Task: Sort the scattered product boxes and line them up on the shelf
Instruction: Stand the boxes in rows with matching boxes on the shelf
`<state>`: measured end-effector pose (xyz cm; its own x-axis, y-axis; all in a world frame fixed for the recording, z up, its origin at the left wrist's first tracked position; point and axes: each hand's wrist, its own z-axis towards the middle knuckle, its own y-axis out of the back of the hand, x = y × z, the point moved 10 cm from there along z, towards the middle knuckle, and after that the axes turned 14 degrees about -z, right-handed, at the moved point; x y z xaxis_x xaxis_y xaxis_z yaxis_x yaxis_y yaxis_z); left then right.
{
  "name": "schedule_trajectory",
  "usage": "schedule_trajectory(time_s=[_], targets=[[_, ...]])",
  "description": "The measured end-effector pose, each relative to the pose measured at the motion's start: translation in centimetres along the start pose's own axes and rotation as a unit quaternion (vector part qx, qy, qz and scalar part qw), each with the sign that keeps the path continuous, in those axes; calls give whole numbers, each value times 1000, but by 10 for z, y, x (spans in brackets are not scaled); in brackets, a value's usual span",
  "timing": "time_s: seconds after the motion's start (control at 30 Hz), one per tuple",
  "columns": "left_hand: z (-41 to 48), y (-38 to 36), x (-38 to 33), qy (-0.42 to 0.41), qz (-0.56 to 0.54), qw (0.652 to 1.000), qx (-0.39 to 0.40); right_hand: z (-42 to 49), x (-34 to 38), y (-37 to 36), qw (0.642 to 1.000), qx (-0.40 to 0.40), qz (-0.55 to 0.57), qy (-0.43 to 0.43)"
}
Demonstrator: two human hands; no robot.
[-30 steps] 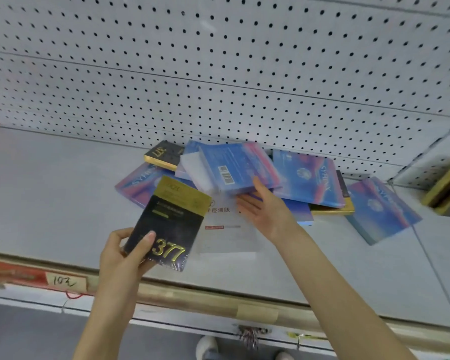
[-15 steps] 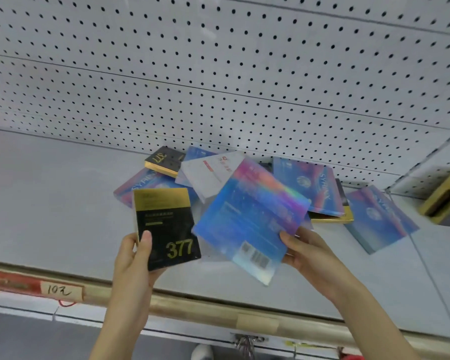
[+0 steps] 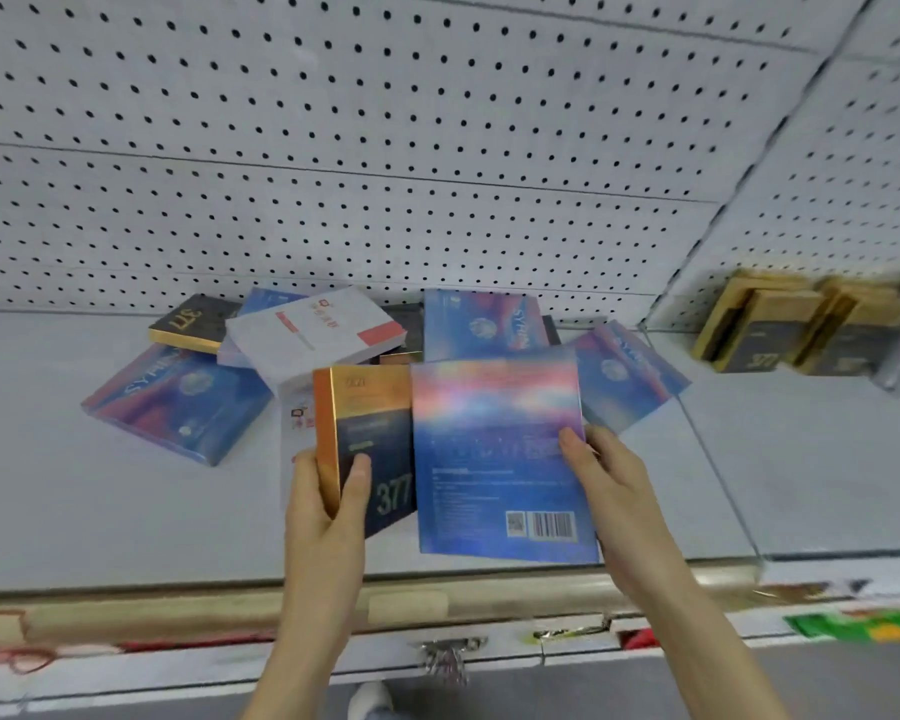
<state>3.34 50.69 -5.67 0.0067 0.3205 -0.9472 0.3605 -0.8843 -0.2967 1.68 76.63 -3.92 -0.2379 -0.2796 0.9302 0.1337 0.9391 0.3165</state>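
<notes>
**Sorting barely begun: two boxes in hand, the pile still loose**

Most of the work appears to lie ahead. On the shelf (image 3: 100, 511) a heap remains against the pegboard (image 3: 385, 148): a white box (image 3: 313, 332) tilted over others, a small black box (image 3: 191, 322) and several blue boxes (image 3: 178, 402) lying askew. No neat row shows yet here. The left hand (image 3: 328, 504) has its grip closed on a black-and-gold box (image 3: 365, 433), thumb on the face, fingers behind. The right hand (image 3: 611, 491) clasps the right edge of an iridescent blue box (image 3: 494, 449), barcode side up, overlapping the black one, above the shelf front.
</notes>
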Motion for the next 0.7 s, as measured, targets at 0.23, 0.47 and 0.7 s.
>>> schedule_trajectory(time_s=[0.23,0.47,0.7], targets=[[-60,-93,25,40,-55,989,131,-24,-4,70,999,-5,-19,48],[-133,-194,55,66,-100,972,203,-61,-41,147,996,-78,20,49],[-191,-253,86,104,-192,950,223,-83,-82,183,985,-136,51,95]])
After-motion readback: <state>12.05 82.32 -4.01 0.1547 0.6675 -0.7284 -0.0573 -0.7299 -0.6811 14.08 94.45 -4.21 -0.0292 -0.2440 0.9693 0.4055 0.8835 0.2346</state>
